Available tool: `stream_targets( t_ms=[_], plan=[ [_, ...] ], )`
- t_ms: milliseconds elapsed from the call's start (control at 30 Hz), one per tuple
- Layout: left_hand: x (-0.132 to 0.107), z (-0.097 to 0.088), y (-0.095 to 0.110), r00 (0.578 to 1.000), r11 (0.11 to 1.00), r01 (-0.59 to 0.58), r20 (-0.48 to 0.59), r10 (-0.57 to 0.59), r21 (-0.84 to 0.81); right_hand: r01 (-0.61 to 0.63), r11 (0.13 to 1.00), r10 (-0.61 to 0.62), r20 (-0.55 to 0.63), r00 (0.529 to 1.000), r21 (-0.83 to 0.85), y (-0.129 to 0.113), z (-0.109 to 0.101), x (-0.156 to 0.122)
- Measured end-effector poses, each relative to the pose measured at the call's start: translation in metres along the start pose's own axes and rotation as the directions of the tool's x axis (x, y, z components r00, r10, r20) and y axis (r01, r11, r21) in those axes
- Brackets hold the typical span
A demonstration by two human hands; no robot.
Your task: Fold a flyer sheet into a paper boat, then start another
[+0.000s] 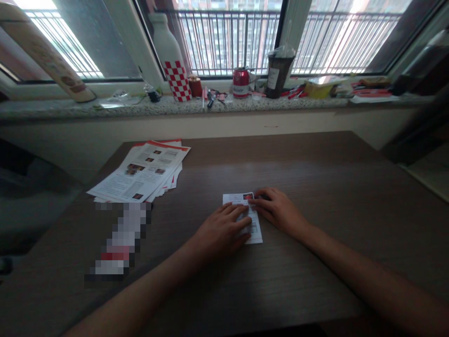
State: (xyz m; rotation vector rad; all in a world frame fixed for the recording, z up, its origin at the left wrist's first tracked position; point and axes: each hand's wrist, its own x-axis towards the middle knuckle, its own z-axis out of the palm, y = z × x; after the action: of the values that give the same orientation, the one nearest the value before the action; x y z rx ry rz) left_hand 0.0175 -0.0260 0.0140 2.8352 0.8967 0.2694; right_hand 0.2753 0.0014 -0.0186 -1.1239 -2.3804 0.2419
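A small folded sheet of printed paper point(255, 229) lies on the brown wooden table point(308, 187), with a dark red picture near its top edge. My left hand point(224, 227) rests flat across it, fingers stretched out and a little apart, covering much of its left and middle. At the paper's upper right edge is my right hand point(278, 208). Its fingers are slightly bent and apart, and the fingertips touch the paper close to the picture. Further left, a loose stack of printed sheets point(140, 171) with red edges lies fanned out.
Below the stack lies a blurred-out rectangular object point(121, 238). Behind the table, the stone windowsill point(133, 110) holds a red-and-white checked bottle point(175, 70), a red can point(241, 83), a dark drink cup point(278, 70), a leaning tan tube point(49, 56) and a yellow container point(317, 88).
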Motion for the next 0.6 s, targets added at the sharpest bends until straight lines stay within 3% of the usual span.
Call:
stream_targets(
  t_ms=[233, 600],
  plan=[
    [-0.002, 0.006, 0.001, 1.000, 1.000, 0.022, 0.007, -0.022, -0.008, -0.149, 0.981, 0.157, -0.050, 0.986, 0.126, -0.005, -0.003, 0.006],
    [-0.003, 0.004, 0.001, 0.998, 0.998, 0.050, 0.046, -0.048, -0.047, -0.221, 0.975, 0.223, -0.048, 0.974, 0.037, 0.006, -0.001, 0.034]
  ],
)
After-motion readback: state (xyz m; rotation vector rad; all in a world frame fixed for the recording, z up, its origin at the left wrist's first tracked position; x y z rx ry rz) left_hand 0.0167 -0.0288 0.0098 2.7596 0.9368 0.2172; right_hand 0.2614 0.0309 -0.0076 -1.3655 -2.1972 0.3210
